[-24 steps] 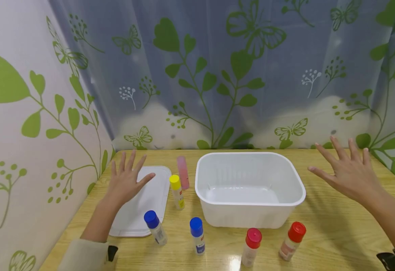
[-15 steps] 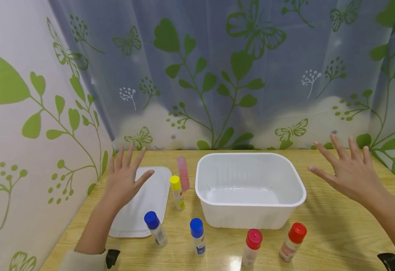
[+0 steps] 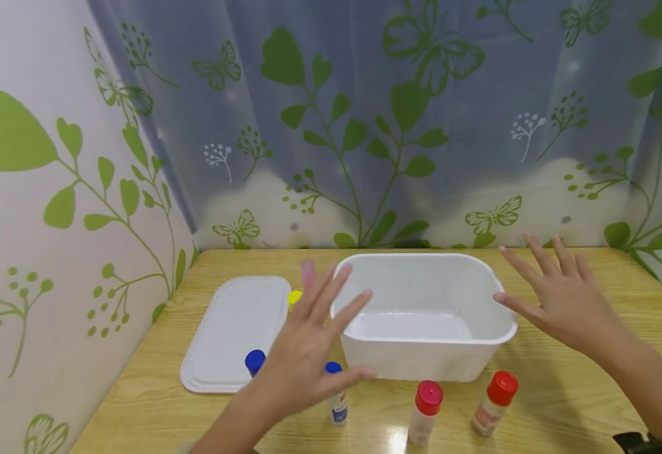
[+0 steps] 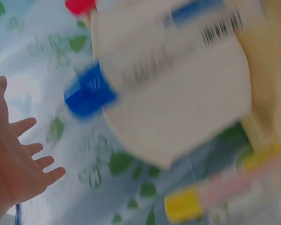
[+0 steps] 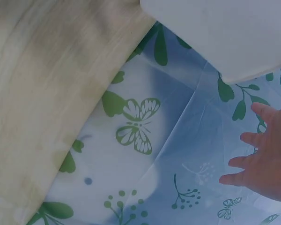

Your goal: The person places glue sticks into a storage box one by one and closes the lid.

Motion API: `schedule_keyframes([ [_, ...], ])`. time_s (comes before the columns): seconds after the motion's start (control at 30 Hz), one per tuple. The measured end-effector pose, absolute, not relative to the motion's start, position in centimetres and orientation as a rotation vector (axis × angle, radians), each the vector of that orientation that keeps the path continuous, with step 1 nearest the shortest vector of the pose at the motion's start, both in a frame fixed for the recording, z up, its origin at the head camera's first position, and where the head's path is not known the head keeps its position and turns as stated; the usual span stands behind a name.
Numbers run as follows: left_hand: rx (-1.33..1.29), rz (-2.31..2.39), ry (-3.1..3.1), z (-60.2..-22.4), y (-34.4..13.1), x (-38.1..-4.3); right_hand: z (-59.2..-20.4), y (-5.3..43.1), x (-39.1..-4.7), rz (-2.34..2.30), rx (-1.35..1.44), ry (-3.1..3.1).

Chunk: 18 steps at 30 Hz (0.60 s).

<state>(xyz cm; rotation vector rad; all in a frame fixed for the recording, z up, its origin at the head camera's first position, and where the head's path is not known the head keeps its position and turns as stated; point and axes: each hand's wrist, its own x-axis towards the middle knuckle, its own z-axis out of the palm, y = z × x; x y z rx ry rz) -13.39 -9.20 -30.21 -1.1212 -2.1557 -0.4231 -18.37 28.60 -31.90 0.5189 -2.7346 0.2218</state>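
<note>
My left hand (image 3: 308, 356) is held over the table with fingers spread, in front of the white plastic tub (image 3: 413, 359). It overlaps two blue-capped glue sticks (image 3: 339, 407) and hides most of a yellow-capped glue stick (image 3: 295, 297) and a pink tube (image 3: 308, 272). A blue cap (image 4: 91, 91) shows blurred beside that hand in the left wrist view. At the tub's right side my right hand (image 3: 563, 306) hovers, fingers spread, its thumb overlapping the rim. Neither hand holds anything. Two red-capped glue sticks (image 3: 424, 413) stand before the tub.
A white lid (image 3: 234, 334) lies flat on the wooden table (image 3: 138, 384) to the left of the tub. Behind the table hangs a patterned curtain (image 3: 319, 157), and a similar patterned sheet (image 3: 41, 252) borders the left side.
My left hand has moved right, from above the lid to in front of the tub's left side. My right hand has shifted slightly left toward the tub. The tub and lid stay put.
</note>
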Motion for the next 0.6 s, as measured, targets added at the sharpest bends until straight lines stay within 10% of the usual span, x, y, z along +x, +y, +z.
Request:
schedule_keyframes([
  [0.6, -1.421, -0.657, -2.251, -31.8, 0.9, -10.8, -34.8, 27.9, -17.6, 0.842, 0.650, -2.688],
])
